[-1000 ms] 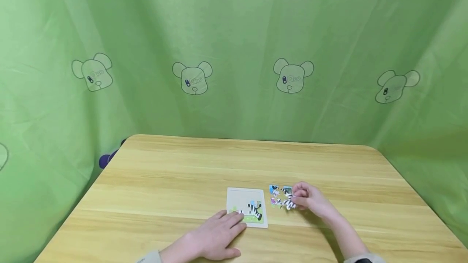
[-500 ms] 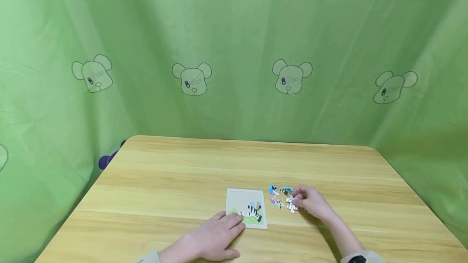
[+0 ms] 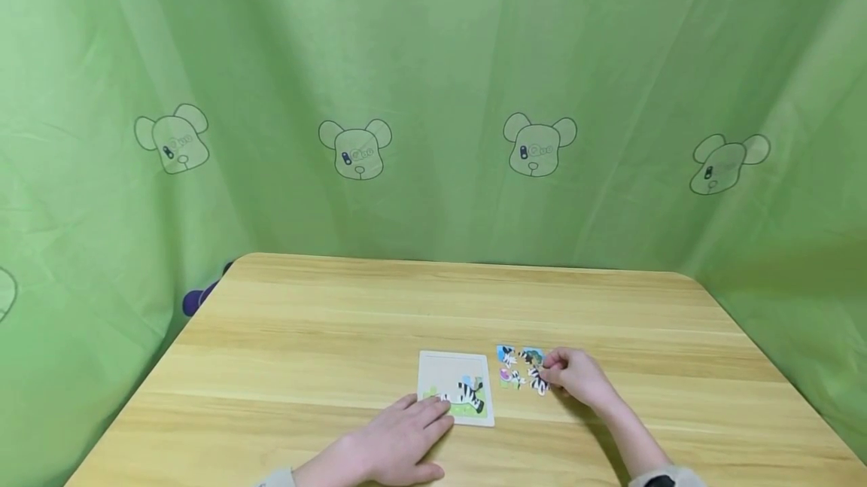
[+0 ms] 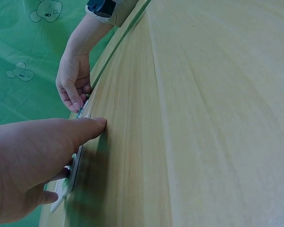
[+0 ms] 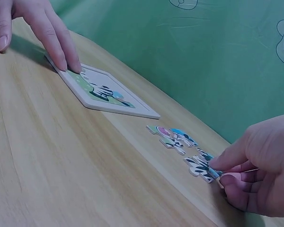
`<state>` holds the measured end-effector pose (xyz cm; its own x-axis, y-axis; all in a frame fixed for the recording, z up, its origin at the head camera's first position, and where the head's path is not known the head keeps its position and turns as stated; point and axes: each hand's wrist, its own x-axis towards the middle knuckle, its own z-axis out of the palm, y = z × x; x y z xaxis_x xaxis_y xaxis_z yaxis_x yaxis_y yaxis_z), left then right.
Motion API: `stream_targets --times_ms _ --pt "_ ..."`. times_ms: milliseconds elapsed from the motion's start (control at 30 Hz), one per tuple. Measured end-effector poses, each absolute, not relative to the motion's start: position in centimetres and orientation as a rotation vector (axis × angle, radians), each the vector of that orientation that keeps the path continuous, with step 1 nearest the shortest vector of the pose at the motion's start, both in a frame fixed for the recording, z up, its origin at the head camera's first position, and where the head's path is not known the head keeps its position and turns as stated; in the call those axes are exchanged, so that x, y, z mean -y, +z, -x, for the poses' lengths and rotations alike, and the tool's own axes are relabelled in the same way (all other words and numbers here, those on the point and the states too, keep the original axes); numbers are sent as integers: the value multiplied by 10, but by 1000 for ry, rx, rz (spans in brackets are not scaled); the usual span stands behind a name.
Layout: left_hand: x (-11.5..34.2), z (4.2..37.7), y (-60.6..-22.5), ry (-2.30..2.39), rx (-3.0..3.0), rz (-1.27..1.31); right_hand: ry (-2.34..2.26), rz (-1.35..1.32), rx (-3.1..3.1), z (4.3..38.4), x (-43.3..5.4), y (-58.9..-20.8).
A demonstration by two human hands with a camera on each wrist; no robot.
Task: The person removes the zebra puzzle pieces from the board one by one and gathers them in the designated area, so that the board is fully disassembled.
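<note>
1. While the left hand [image 3: 400, 442] lies with fingers extended over the near left corner of the puzzle board [image 3: 440, 366], I read it as steadying the board; its thumb sticks out sideways, off the board.
2. Fitted pieces [image 3: 470, 394] fill part of the board's near side; the far side shows bare backing.
3. Right of the board, I have the right hand [image 3: 577, 378] pinching the striped piece [image 3: 538, 383] by its right edge, probably for a clean grip. Can't tell if it's off the table [image 3: 271, 336].
4. Pink piece [image 3: 511, 377] sits left of it, blue piece [image 3: 506, 354] and green piece [image 3: 533, 356] just beyond, likely grouped for easy reach.
5. Green curtain [image 3: 433, 43] behind.
</note>
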<state>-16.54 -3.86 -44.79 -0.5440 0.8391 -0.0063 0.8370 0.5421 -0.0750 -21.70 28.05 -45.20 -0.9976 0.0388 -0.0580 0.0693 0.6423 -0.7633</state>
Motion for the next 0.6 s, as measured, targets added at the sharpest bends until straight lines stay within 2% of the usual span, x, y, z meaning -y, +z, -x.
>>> stream_targets --times_ms 300,600 --pt "38 166 -448 121 2729 1488 -1297 -51 -2830 216 -275 -449" --pt "35 165 -447 122 2691 1528 -1314 123 -2848 218 -239 -441"
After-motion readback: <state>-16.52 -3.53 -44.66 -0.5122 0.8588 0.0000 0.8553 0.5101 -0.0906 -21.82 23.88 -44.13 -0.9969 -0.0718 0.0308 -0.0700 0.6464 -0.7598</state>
